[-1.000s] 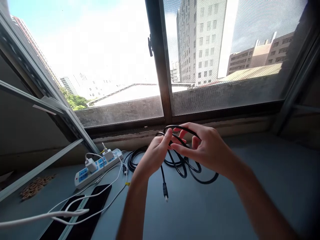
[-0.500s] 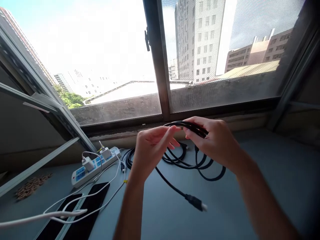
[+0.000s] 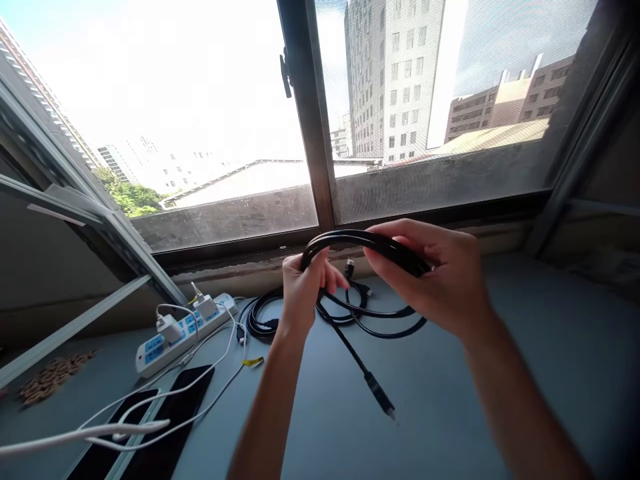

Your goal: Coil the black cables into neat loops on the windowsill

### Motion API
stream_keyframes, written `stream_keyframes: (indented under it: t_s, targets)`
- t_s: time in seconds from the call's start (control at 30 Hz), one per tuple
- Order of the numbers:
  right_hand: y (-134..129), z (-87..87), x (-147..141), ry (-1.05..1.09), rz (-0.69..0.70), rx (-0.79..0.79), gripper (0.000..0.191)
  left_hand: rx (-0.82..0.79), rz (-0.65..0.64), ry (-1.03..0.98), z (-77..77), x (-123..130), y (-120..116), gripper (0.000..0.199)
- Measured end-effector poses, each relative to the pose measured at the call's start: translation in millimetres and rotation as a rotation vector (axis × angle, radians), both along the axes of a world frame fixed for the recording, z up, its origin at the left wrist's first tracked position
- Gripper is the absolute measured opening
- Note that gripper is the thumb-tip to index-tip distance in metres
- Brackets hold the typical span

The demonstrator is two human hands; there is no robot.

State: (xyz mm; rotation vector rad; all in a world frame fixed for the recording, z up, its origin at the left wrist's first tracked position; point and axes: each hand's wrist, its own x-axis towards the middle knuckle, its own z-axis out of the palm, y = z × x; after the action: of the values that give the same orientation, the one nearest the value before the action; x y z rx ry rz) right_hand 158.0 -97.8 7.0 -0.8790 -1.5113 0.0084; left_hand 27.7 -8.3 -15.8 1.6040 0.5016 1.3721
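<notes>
A bundle of looped black cable (image 3: 350, 237) arches between my two hands above the grey-blue surface. My right hand (image 3: 430, 267) pinches the right side of the loops between thumb and fingers. The left side of the bundle lies between the thumb and fingers of my left hand (image 3: 305, 283), which are closed round it. From below my left hand one cable end hangs down to the right, ending in a black connector (image 3: 380, 395) with a pale tip. Behind the hands another connector (image 3: 349, 269) points upward.
On the left a white power strip (image 3: 150, 360) holds two white plugs, with white cables (image 3: 200, 417) crossing dark panels. A coiled black cable (image 3: 256, 320) lies beside it. Small brown pieces (image 3: 53, 381) sit at far left. Behind is the window frame (image 3: 240, 247).
My left hand has closed round the left side of the cable loops. My right hand has moved slightly right, spreading the bundle into a wider arch. The hanging connector has swung slightly left.
</notes>
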Motion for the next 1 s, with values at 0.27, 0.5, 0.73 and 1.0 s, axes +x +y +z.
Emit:
stream_keyframes:
  t_s: [0.27,0.5,0.73,1.0]
  targets:
    - [7,-2.9,1,0.102,0.178,-0.195,0.035,-0.111,0.034,-0.229,12.3,-4,-16,0.050]
    - [6,-1.9,-4,0.212,0.296,-0.190,0.030,-0.216,-0.033,0.104,-26.2,20,15,0.034]
    - [4,1.0,-6,0.246,0.103,-0.120,0.036,-0.450,-0.365,0.519,-29.5,17,13,0.044]
    - [1,-0.1,-8,0.154,0.050,-0.027,0.042,-0.446,-0.752,0.662,-42.8,15,16,0.062]
